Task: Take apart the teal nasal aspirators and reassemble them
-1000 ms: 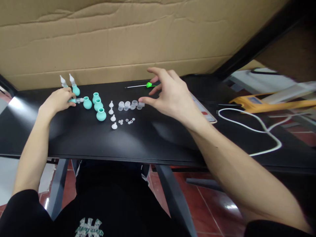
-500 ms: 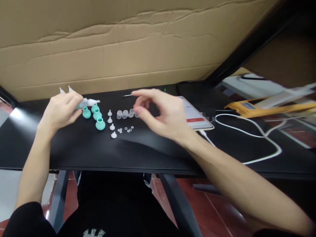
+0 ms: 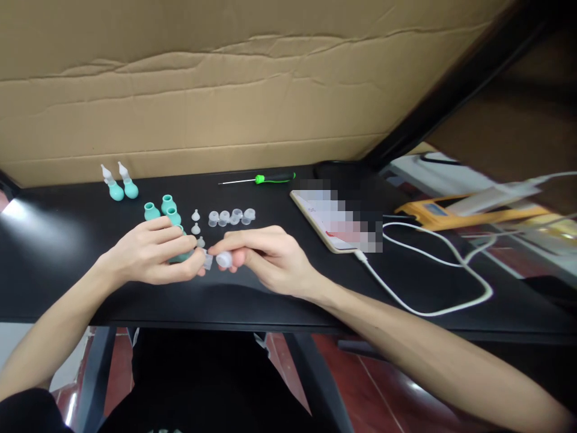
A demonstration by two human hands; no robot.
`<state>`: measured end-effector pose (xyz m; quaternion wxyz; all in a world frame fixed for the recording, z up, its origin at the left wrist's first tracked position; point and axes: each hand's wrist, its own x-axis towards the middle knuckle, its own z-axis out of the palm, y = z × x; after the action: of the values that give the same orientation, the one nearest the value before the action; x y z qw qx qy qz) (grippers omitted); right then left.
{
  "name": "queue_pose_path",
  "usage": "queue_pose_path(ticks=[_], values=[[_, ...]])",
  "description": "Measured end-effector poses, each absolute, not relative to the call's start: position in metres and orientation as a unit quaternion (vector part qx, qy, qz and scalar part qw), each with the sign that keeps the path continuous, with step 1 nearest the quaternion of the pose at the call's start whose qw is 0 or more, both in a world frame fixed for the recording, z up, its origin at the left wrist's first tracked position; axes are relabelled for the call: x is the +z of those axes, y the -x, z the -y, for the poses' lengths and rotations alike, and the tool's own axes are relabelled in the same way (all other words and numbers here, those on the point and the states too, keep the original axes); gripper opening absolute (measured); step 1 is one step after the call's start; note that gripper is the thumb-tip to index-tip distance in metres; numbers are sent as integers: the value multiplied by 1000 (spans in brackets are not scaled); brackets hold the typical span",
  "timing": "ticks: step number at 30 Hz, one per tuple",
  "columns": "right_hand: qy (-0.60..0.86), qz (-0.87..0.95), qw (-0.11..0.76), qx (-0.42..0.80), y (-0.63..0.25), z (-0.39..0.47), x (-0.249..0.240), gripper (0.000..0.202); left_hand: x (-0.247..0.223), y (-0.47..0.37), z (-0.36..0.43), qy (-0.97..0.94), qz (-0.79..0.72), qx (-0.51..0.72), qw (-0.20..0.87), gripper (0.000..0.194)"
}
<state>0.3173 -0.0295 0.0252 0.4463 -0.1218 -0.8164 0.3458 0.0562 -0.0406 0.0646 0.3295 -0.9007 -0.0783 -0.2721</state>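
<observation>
My left hand (image 3: 157, 252) is closed around a teal squeeze bulb (image 3: 181, 257), mostly hidden by the fingers, with a clear plastic piece (image 3: 208, 260) showing at the fingertips. Just right of it, my right hand (image 3: 270, 258) pinches a small translucent rounded plastic piece (image 3: 224, 259). The two pieces are close together; whether they touch I cannot tell. Loose open-necked teal bulbs (image 3: 152, 211) stand beyond my left hand, partly covered by it. White cone tips (image 3: 195, 229) line up beside them. Further right lies a row of clear cup-shaped parts (image 3: 236, 216).
Two nasal aspirators (image 3: 116, 189) stand at the back left. A green-and-black screwdriver (image 3: 274, 178) lies near the cardboard wall (image 3: 202, 108). To the right are a phone (image 3: 324, 222), its white cable (image 3: 406, 310) and a yellow tool (image 3: 428, 213). The black table's front edge (image 3: 270, 325) runs before me.
My left hand has moved right and nearer to me from the back left. My right hand has come left and down, and now holds a translucent piece. Both hands are together.
</observation>
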Motion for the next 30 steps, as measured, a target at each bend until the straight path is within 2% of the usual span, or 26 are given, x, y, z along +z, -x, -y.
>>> queue_pose_path(ticks=[4, 9, 14, 18, 21, 26, 30], values=[[78, 773, 458, 432, -319, 31, 28, 17, 64, -52, 35, 897, 58, -285, 334, 7], [49, 755, 471, 453, -320, 31, 29, 18, 64, -47, 33, 901, 83, -261, 336, 17], [122, 737, 453, 486, -317, 36, 28, 20, 65, -45, 31, 893, 102, -272, 343, 22], [176, 755, 471, 421, -313, 37, 29, 17, 58, -53, 32, 884, 147, -296, 331, 31], [207, 749, 491, 394, -312, 38, 30, 18, 51, -65, 38, 885, 194, -340, 251, 24], [222, 746, 503, 375, -310, 41, 28, 26, 45, -87, 52, 889, 245, -385, 36, 21], [214, 733, 536, 360, -305, 42, 23, 26, 42, -95, 56, 866, 248, -432, 31, 46]])
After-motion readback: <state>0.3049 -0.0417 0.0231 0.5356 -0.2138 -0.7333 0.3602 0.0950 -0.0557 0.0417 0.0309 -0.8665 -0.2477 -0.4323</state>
